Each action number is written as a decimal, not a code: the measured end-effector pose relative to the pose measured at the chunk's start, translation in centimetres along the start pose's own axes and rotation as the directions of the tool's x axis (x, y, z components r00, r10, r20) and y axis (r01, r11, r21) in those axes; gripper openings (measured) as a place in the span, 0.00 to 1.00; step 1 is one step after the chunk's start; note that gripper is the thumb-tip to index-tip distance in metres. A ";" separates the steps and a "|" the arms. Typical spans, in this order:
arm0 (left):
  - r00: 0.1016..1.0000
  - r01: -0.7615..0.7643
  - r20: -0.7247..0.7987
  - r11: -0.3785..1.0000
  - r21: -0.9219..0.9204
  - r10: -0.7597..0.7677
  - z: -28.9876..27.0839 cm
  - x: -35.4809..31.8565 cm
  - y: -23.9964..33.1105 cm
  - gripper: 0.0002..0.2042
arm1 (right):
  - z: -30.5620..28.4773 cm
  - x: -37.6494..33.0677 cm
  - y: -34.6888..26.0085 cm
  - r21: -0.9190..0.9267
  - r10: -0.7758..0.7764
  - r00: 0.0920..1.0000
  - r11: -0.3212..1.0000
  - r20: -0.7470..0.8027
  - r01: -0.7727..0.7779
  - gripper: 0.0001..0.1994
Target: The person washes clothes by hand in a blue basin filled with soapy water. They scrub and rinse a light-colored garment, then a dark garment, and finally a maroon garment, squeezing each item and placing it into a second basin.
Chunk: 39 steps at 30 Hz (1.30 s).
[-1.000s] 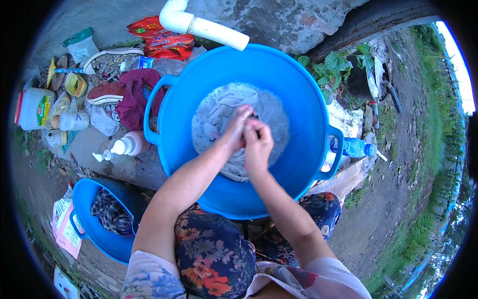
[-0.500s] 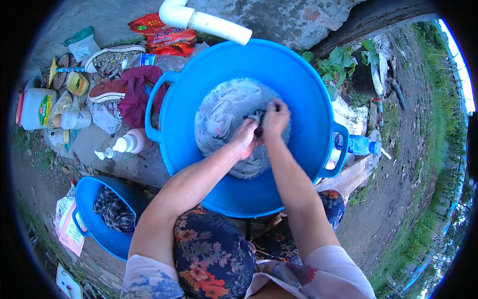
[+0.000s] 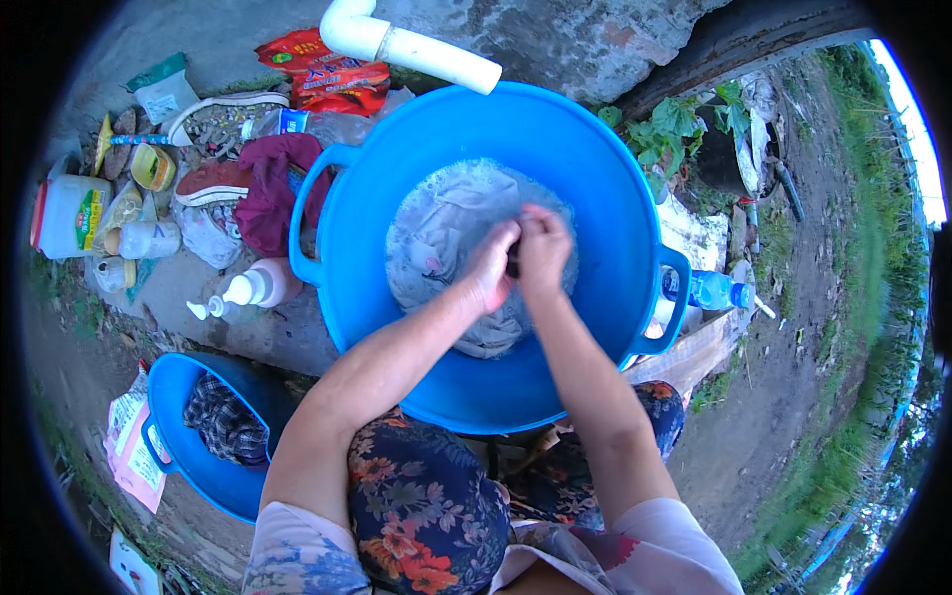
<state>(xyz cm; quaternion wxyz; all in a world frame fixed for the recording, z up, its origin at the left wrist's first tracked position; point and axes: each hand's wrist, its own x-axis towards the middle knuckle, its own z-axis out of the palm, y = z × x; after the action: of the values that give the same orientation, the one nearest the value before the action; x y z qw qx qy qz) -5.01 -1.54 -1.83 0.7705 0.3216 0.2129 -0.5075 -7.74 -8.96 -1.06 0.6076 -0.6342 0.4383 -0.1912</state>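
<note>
A large blue tub with two side handles stands in front of me, holding soapy water and a soaked pale grey garment. Above the water, my left hand and my right hand are pressed close together, closed round a small dark cloth. Most of that cloth is hidden by my fingers, and the right hand is smeared by motion.
A smaller blue bucket with dark checked clothing stands at lower left. Along the left lie a pump bottle, shoes and a maroon cloth. A white pipe overhangs the tub's far rim. A plastic bottle lies right.
My hands have drawn closer together, and the right one has shifted slightly left and nearer. Less of the dark cloth shows between them now.
</note>
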 end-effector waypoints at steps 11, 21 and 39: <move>0.948 -0.112 -0.272 0.974 0.198 0.165 -1.2 1.9 0.0 0.10 | 1.2 -1.8 4.2 0.043 0.315 0.937 0.945 0.151 -0.325 0.16; 0.348 -0.661 0.864 -0.558 0.501 0.364 3.0 -3.3 1.6 0.12 | -4.5 -4.0 -6.1 0.634 0.362 0.800 0.487 0.479 -0.601 0.32; 0.848 -0.530 0.411 0.534 0.660 0.333 6.4 -5.9 -0.3 0.25 | -6.8 -7.4 -7.2 -0.036 -0.062 0.971 0.997 0.229 0.072 0.26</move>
<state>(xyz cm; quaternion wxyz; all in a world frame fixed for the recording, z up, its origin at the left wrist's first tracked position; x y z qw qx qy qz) -7.64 -2.33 6.45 0.6867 0.5909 -0.1966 -0.3750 -14.74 -8.11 9.12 0.6329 -0.6797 0.3479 -0.1280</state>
